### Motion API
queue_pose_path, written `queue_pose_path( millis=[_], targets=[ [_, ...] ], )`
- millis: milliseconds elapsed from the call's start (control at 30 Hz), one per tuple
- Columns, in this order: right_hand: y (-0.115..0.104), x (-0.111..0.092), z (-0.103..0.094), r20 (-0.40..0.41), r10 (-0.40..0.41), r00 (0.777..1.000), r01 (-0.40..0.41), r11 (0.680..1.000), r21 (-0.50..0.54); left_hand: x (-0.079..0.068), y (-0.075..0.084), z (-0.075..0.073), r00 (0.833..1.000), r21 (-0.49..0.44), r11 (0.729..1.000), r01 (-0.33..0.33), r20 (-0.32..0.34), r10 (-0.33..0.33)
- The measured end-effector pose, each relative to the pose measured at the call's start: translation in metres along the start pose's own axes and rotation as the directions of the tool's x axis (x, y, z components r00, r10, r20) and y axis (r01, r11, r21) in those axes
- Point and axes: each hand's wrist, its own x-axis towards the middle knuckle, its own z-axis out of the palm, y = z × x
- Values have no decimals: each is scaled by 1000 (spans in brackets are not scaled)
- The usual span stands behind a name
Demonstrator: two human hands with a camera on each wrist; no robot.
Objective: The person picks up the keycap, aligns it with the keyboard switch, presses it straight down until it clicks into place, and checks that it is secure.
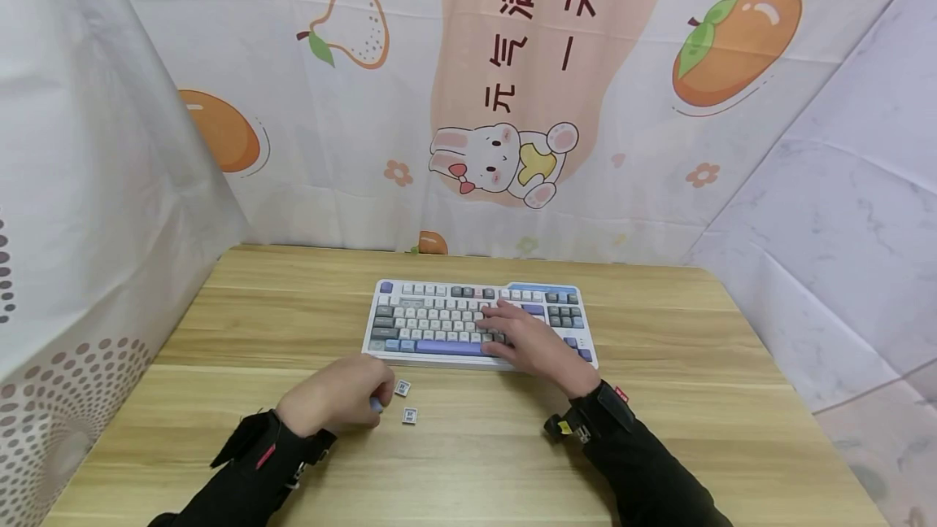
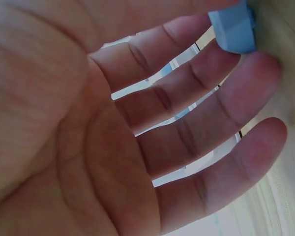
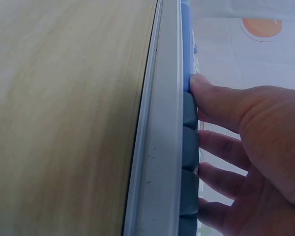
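Observation:
A white keyboard [image 1: 446, 315] with white, grey, blue and purple keys lies near the middle of the table. My right hand [image 1: 530, 341] rests over its right half, fingers spread and lightly bent. In the right wrist view the thumb [image 3: 206, 91] touches the end of the long purple key [image 3: 187, 46], beside several dark keys [image 3: 189, 147]. My left hand [image 1: 340, 393] is in front of the keyboard's left corner. Between its thumb and fingers it pinches a blue keycap [image 2: 234, 29]. Two loose keycaps, one nearer the keyboard [image 1: 402, 387] and another [image 1: 409, 415], lie right of the left hand.
The wooden table [image 1: 659, 446] reaches back to a printed cloth [image 1: 329, 145] with fruit drawings and a rabbit. More cloth [image 1: 95, 185] hangs along the left side, and a marbled sheet [image 1: 842, 226] borders the right.

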Motion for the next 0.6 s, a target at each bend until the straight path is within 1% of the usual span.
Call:
queue_pose_path(
  millis=[200, 400, 433, 600],
  targets=[
    [1, 0, 0, -6, -5, 1000, 5, 1000, 1, 4, -3, 0, 1000, 0, 1000, 5, -26, -5],
    [1, 0, 0, -7, -7, 1000, 7, 1000, 0, 6, -7, -1, 994, 39, 999, -3, -112, 7],
    [1, 0, 0, -6, -8, 1000, 8, 1000, 0, 6, -7, -1, 993, 35, 999, 2, -121, 2],
    [1, 0, 0, -9, -11, 1000, 11, 1000, 0, 7, -11, -4, 983, 40, 999, -13, -180, 20]
  ],
)
